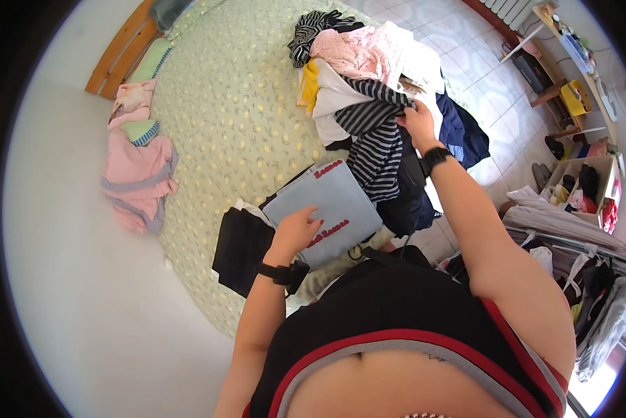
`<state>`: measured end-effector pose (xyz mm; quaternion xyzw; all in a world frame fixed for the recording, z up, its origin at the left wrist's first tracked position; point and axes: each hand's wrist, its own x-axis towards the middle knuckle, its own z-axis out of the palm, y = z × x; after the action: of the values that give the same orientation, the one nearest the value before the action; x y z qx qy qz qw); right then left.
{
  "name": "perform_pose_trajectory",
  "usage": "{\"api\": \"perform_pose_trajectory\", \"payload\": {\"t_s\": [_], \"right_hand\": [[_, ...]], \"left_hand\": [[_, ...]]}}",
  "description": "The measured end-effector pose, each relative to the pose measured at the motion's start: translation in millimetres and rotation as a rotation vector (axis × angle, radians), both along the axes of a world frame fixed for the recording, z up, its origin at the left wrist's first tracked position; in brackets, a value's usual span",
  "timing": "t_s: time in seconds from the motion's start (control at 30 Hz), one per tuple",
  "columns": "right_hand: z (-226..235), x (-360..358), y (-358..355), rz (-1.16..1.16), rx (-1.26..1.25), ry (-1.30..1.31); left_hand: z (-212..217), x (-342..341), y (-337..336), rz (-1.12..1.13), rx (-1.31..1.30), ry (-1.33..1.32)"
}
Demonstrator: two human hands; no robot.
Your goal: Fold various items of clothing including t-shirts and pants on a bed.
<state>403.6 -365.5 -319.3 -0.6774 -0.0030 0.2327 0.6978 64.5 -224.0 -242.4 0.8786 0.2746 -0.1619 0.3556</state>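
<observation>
Left hand (295,230) flat on grey fold (323,209), pinning it; right hand (417,122) pinching striped top (376,150) up from pile (369,63) beyond.

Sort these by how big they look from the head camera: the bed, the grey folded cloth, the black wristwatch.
1. The bed, by far the largest.
2. The grey folded cloth under the left hand.
3. The black wristwatch on the right arm, smallest.
</observation>
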Motion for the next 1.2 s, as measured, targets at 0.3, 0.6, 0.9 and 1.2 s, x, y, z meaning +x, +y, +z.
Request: {"api": "perform_pose_trajectory", "payload": {"t_s": [0.3, 0.6, 0.9, 1.2], "right_hand": [[83.6, -56.7, -60.3, 0.25, 0.335, -0.052], [131.5, -125.8, -53.4, 0.933, 0.127, -0.669], [102.6, -102.0, -46.0, 0.597, -0.179, -0.683], [145.5, -94.6, 62.1, 0.943, 0.079, -0.673]], "left_hand": [[2.4, 61.8, -6.3, -0.071, -0.282, -0.248], [29.9, 150.1, -26.8, 0.471, -1.401, -0.448], [194.4, 124.1, 62.8, 0.324, -0.888, -0.953], [318.9, 63.7, 79.5, 0.267, -0.717, -1.226]]}}
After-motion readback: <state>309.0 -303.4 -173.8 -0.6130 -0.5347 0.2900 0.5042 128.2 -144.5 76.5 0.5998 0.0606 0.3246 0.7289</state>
